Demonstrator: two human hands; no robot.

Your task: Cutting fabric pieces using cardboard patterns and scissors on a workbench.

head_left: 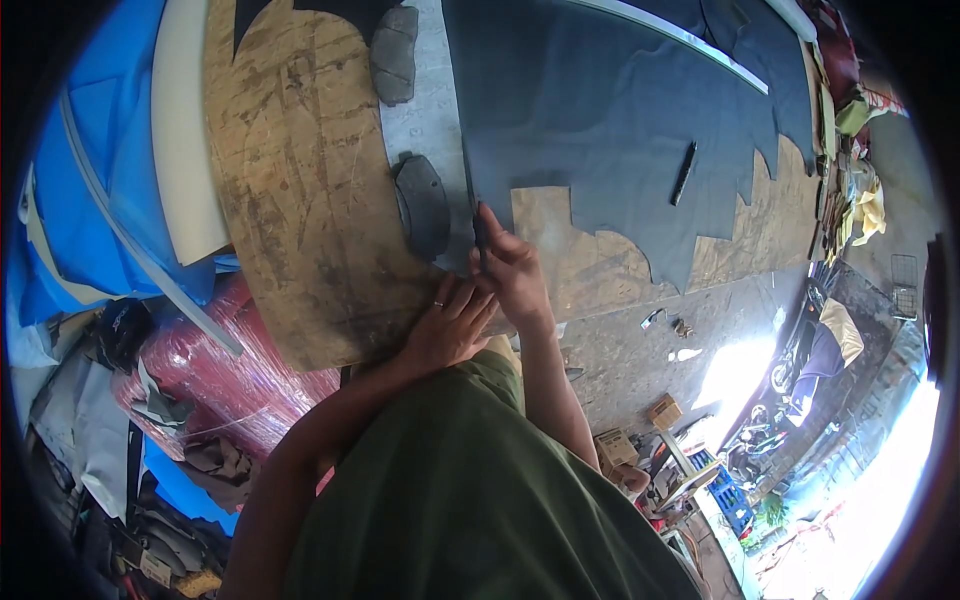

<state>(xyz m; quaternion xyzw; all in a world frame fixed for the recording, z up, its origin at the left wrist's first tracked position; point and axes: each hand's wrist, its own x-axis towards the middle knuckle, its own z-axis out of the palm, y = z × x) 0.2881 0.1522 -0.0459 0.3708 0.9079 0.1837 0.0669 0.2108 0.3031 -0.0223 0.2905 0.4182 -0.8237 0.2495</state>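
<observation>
Far out to the left of both hands a white foam strip (185, 130) leans along the worn plywood tabletop (290, 200), with blue sheeting (95, 150) beyond it and a red wrapped roll (210, 370) below the table's edge. Nearer, just left of and above the left hand (450, 325), a dark grey cut piece (423, 205) lies flat on the wood; a second, similar piece (395, 55) lies well above it, farther from the hands.

The left hand rests palm down at the table's near edge, fingers spread and pressing the lower edge of the dark grey sheet (600, 110); it clasps nothing, and a ring shows on one finger. Touching it on its right, the right hand (510, 265) is clenched around a slim dark cutting tool (478, 215), whose blade points away from the body.

The tool's long axis runs up from the right hand, along the sheet's left edge. The sheet spreads up and to the right from both hands, so the cut line lies directly ahead of the right hand, which is the nearer one to it.

Well to the right of the hands a black pen-like tool (684, 172) lies on the sheet, above its scalloped lower edge.
</observation>
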